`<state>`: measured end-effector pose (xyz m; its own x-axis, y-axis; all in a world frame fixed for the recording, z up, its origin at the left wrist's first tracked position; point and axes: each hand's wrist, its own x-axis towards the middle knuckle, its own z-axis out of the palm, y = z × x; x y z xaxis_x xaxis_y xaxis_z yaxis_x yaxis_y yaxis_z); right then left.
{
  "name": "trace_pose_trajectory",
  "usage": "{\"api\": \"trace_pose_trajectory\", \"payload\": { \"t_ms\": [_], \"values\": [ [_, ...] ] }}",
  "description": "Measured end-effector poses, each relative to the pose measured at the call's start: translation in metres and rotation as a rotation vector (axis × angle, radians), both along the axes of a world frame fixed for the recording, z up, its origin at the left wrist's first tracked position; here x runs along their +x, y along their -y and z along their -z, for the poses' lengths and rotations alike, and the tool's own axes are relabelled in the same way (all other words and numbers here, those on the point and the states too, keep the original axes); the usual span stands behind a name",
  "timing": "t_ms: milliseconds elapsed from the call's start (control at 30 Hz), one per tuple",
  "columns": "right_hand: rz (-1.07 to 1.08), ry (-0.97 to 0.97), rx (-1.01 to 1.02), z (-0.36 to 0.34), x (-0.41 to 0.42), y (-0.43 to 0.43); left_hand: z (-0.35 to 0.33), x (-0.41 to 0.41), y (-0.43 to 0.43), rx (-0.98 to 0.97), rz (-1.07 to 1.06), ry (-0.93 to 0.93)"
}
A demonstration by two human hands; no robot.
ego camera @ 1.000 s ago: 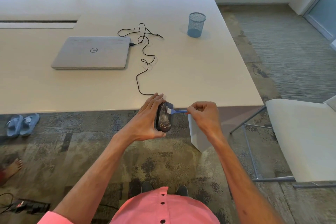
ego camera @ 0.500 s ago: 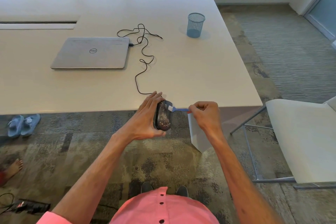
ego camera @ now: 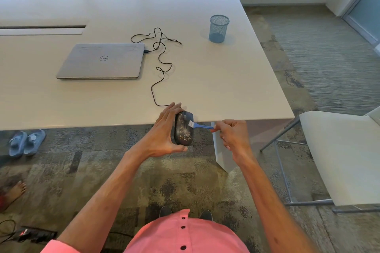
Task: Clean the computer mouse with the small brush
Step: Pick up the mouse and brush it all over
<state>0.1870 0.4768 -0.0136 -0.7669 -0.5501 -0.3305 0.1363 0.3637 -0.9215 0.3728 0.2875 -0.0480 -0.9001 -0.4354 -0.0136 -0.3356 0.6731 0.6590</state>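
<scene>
My left hand [ego camera: 164, 135] grips a black computer mouse [ego camera: 183, 130] by its left side, just past the near edge of the white table [ego camera: 226, 92]. The mouse's top faces me and is speckled with pale crumbs. Its black cable [ego camera: 159, 72] snakes across the table to the closed silver laptop [ego camera: 101, 61]. My right hand [ego camera: 233, 134] pinches the blue handle of a small brush [ego camera: 198, 125]. The brush's white bristles touch the mouse's right side near its wheel.
A blue mesh pen cup [ego camera: 219, 28] stands at the table's far right. A white chair [ego camera: 339, 156] sits to my right. Blue sandals [ego camera: 25, 142], a bare foot [ego camera: 14, 191] and a power strip [ego camera: 35, 236] are on the carpet at left.
The brush has shifted slightly along the mouse's right side, toward the wheel end. My left hand keeps the mouse in about the same place.
</scene>
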Motion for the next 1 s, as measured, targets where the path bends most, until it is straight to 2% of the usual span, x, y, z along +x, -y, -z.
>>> {"api": "trace_pose_trajectory", "payload": {
  "t_ms": [100,267,400,667,833,1000],
  "values": [
    [0.037,-0.066,0.022,-0.001,-0.003,-0.006,0.001,0.001,-0.001,0.004,-0.001,0.009],
    [0.073,-0.029,-0.136,-0.008,0.000,-0.007,0.001,-0.003,-0.002,-0.033,0.004,0.002],
    [-0.032,-0.064,-0.083,-0.007,0.007,-0.001,0.001,-0.005,-0.005,-0.027,0.006,-0.009],
    [0.036,-0.255,0.039,-0.007,0.005,-0.007,0.005,-0.002,-0.005,-0.034,-0.012,0.001],
    [-0.001,-0.175,-0.074,-0.014,0.012,-0.003,0.001,-0.004,-0.007,-0.048,-0.013,-0.010],
    [-0.039,-0.217,-0.017,-0.008,0.017,-0.003,-0.005,-0.006,-0.009,-0.051,-0.031,-0.035]
  ]
}}
